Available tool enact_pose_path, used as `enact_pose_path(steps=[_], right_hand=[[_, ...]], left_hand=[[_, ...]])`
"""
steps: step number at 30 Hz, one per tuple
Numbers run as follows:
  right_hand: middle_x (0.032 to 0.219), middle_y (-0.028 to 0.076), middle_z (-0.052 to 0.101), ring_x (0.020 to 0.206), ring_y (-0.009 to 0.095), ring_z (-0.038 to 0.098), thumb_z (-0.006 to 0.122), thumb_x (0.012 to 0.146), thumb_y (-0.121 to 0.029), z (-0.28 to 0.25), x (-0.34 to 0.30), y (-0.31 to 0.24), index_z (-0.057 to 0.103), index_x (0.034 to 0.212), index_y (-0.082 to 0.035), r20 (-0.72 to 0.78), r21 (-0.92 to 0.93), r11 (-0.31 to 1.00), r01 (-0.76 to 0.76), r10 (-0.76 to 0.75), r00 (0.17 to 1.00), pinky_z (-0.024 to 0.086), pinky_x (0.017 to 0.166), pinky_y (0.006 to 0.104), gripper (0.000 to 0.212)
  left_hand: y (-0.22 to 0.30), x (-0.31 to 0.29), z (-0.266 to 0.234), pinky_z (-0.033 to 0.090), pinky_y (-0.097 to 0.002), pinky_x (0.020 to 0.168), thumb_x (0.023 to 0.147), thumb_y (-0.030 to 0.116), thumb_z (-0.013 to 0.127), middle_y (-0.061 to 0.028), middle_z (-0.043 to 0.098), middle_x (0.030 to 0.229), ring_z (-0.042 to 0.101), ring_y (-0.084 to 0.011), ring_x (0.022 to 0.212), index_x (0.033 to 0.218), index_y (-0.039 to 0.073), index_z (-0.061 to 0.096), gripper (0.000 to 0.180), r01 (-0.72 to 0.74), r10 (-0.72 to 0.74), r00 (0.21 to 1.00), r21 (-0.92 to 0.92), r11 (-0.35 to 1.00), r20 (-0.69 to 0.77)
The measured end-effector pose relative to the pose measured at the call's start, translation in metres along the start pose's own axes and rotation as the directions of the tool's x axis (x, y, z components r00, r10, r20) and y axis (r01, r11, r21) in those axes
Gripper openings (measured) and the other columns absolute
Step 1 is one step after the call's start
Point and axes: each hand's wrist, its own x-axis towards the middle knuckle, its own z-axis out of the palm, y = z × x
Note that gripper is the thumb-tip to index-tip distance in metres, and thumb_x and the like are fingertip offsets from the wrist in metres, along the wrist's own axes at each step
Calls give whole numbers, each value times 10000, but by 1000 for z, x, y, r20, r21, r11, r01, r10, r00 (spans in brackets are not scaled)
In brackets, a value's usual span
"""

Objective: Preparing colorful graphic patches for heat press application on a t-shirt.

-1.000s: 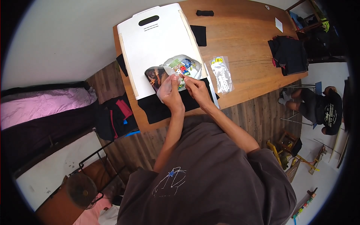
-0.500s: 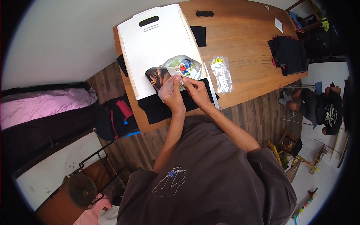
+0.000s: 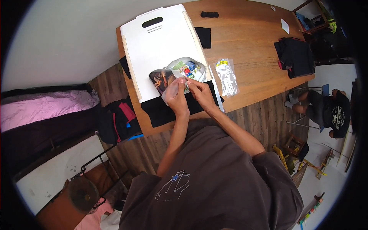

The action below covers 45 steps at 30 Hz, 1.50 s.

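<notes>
Over the near edge of a white board (image 3: 165,48), my left hand (image 3: 177,97) is closed on a translucent film, which bunches at its palm. Beside it, my right hand (image 3: 202,93) pinches at the film's edge, fingertips nearly touching the left ones. Beyond my fingers spread two printed parts of the film: a dark picture (image 3: 158,79) on the left and a colourful printed patch (image 3: 189,69) on the right. Whether they are one piece I cannot tell. Black cloth (image 3: 157,115) lies under the board and shows at its near end.
A clear sheet with white print (image 3: 228,82) lies on the wooden table (image 3: 249,46), right of the board. Folded dark garments (image 3: 294,57) are stacked at the table's right end. A small black roll (image 3: 209,14) lies at the back. Another person (image 3: 329,111) sits off to the right.
</notes>
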Motion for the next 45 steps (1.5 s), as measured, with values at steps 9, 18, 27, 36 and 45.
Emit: enact_pose_path(steps=[9,18,27,36,45], right_hand=[[1090,134,715,993,110,620,629,972,-198,4,-2,-5,648,1216,41,-36,-47,997,59,-61,998,485,884,245,342],[1077,135,716,978,109,622,636,969,-190,9,-5,-9,661,1195,42,-67,-67,994,83,-88,994,493,867,245,325],[1074,112,711,964,100,613,612,986,-216,1,-1,-2,643,1231,35,-38,13,1000,-20,20,999,491,855,238,353],[1106,126,707,1002,109,616,621,980,-210,1,0,-3,645,1224,39,-9,-22,999,37,-37,999,483,887,242,349],[1111,133,710,998,108,617,641,967,-186,5,-6,-12,655,1207,39,-37,-92,993,72,-76,996,488,889,248,330]], left_hand=[[2,-1,1,527,-248,831,923,69,684,-123,701,1035,664,-154,932,1094,-89,642,236,32,-32,999,-15,999,11],[1,-1,0,518,-243,835,926,67,681,-112,698,1040,659,-145,949,1099,-80,639,231,60,-60,998,-40,997,1],[4,-2,1,521,-249,819,927,67,680,-124,698,1044,661,-145,938,1103,-83,636,236,58,-59,998,-33,998,-3],[1,-2,-3,521,-244,804,922,71,688,-114,704,1039,661,-143,930,1097,-76,644,233,50,-50,998,-7,999,31],[5,-2,-4,520,-247,817,924,80,687,-117,704,1050,663,-148,943,1109,-70,638,243,68,-68,997,3,998,43]])
